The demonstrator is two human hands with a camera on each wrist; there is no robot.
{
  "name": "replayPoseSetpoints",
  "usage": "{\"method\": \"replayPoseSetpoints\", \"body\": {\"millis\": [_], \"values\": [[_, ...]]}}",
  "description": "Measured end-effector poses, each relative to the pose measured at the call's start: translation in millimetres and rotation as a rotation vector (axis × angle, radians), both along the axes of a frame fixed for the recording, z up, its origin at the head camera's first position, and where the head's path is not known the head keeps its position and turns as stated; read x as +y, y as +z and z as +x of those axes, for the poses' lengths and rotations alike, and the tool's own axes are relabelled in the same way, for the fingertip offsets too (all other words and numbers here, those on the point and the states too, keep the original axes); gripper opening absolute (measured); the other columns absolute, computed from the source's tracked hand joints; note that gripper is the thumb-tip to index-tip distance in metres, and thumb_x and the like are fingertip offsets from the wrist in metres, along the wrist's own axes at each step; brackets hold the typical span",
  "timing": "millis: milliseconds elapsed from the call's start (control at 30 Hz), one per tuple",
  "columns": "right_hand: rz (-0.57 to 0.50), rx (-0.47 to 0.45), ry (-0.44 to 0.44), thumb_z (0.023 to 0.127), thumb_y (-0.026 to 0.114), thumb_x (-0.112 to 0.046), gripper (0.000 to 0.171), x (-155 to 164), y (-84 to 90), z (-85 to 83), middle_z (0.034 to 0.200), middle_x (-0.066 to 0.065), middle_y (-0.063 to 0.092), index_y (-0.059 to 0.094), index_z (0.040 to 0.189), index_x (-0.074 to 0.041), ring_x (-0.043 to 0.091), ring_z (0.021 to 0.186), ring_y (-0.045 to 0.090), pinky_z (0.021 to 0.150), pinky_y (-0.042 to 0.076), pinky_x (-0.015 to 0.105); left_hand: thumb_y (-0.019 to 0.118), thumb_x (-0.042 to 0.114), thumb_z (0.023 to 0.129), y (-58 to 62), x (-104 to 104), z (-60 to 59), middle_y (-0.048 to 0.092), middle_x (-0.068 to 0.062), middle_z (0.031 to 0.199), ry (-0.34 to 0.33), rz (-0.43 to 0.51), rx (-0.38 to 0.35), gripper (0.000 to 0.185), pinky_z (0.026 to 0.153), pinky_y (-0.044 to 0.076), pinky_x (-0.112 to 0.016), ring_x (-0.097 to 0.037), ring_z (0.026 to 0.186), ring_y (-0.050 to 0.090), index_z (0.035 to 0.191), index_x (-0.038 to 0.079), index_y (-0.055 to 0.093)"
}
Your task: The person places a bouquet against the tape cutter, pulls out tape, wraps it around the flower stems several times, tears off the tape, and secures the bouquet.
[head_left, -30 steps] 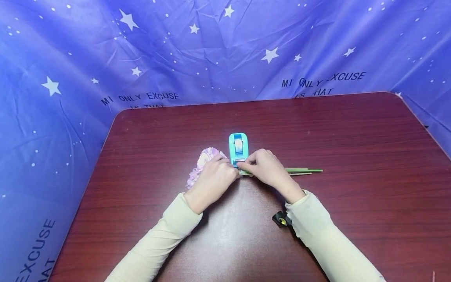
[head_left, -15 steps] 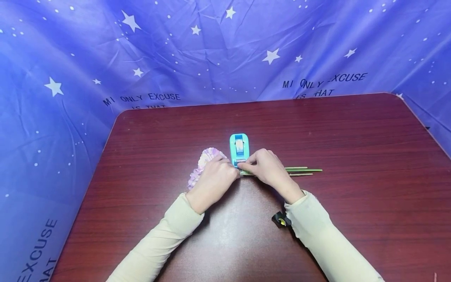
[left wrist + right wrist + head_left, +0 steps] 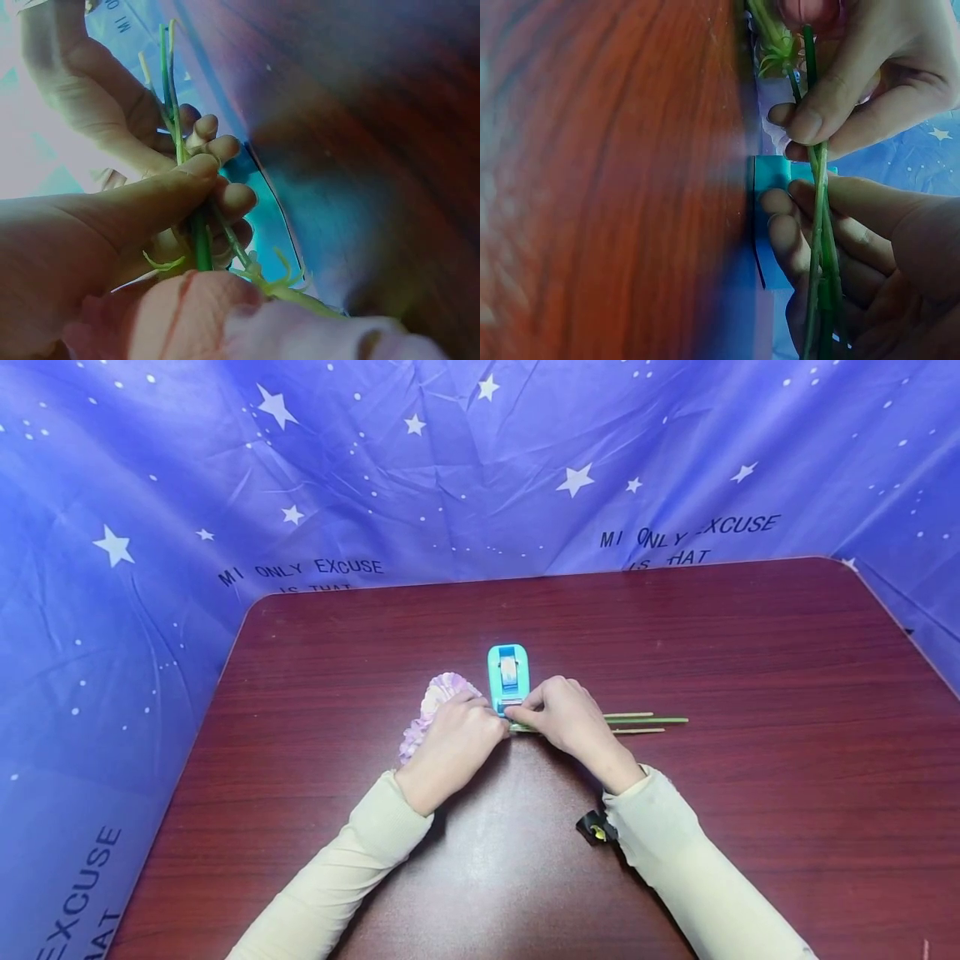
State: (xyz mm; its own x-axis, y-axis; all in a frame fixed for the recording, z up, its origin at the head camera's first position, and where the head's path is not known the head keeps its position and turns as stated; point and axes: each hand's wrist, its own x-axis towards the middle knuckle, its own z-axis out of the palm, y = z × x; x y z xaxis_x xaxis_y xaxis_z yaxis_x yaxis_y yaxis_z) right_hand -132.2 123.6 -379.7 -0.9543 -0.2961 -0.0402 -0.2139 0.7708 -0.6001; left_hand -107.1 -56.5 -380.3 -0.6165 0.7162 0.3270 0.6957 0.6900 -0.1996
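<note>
- The green flower stems (image 3: 645,721) lie bundled on the table (image 3: 750,693), gripped at their middle by both hands, with free ends trailing out beyond the right hand's fingers.
- The left hand (image 3: 455,745) pinches the stems between thumb and curled fingers (image 3: 225,199).
- The right hand (image 3: 566,718) curls around them just beside it.
- Pale purple blossoms (image 3: 435,697) sit behind the left fingers.
- A turquoise tape dispenser (image 3: 508,677) stands just past both sets of fingertips.
</note>
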Motion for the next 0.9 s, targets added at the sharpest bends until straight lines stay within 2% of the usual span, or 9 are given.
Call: {"method": "replayPoseSetpoints", "body": {"millis": [300, 467, 600, 767, 900], "values": [[0.01, 0.028, 0.002, 0.088, 0.074, -0.032, 0.026, -0.9, -0.3, 0.6, 0.056, -0.009, 0.06, 0.077, 0.064, -0.021, 0.011, 0.054, 0.038, 0.053, 0.035, 0.029, 0.068, 0.011, 0.083, -1.5, 0.7, -0.1, 0.067, 0.01, 0.065, 0.001, 0.015, 0.003, 0.022, 0.073, 0.045, -0.026, -0.01, 0.067, 0.061, 0.065, 0.025, 0.067], [0.026, 0.022, -0.004, 0.083, 0.075, -0.028, 0.025, -2.0, -0.2, 1.9, 0.056, -0.011, 0.059, 0.074, 0.059, -0.022, 0.011, 0.054, 0.041, 0.052, 0.037, 0.028, 0.07, 0.012, 0.082, -3.2, 1.9, 1.7, 0.065, 0.009, 0.063, -0.001, 0.003, -0.006, 0.022, 0.069, 0.045, -0.026, -0.01, 0.065, 0.061, 0.065, 0.025, 0.066], [0.022, 0.015, 0.013, 0.082, 0.074, -0.026, 0.027, -1.8, 1.1, 2.2, 0.051, -0.012, 0.051, 0.071, 0.055, -0.021, 0.01, 0.054, 0.038, 0.051, 0.034, 0.028, 0.071, 0.014, 0.083, -3.1, 2.3, 2.8, 0.064, 0.009, 0.063, 0.002, -0.003, -0.009, 0.022, 0.07, 0.045, -0.026, -0.01, 0.065, 0.061, 0.065, 0.025, 0.065], [-0.013, -0.03, 0.062, 0.086, 0.073, -0.029, 0.036, 2.8, 2.1, 1.1, 0.048, -0.013, 0.038, 0.067, 0.054, -0.016, 0.008, 0.053, 0.031, 0.051, 0.028, 0.026, 0.072, 0.017, 0.084, 0.0, 1.5, 3.3, 0.064, 0.009, 0.061, 0.0, -0.007, -0.004, 0.022, 0.069, 0.045, -0.025, -0.011, 0.064, 0.06, 0.065, 0.026, 0.065], [-0.048, -0.08, 0.075, 0.089, 0.071, -0.033, 0.039, 8.0, 4.8, 0.7, 0.048, -0.013, 0.039, 0.066, 0.056, -0.013, 0.007, 0.051, 0.034, 0.051, 0.029, 0.024, 0.073, 0.02, 0.084, 5.4, 0.6, 4.0, 0.066, 0.009, 0.063, -0.008, 0.003, 0.006, 0.019, 0.071, 0.046, -0.025, -0.01, 0.067, 0.062, 0.067, 0.025, 0.067]]}}
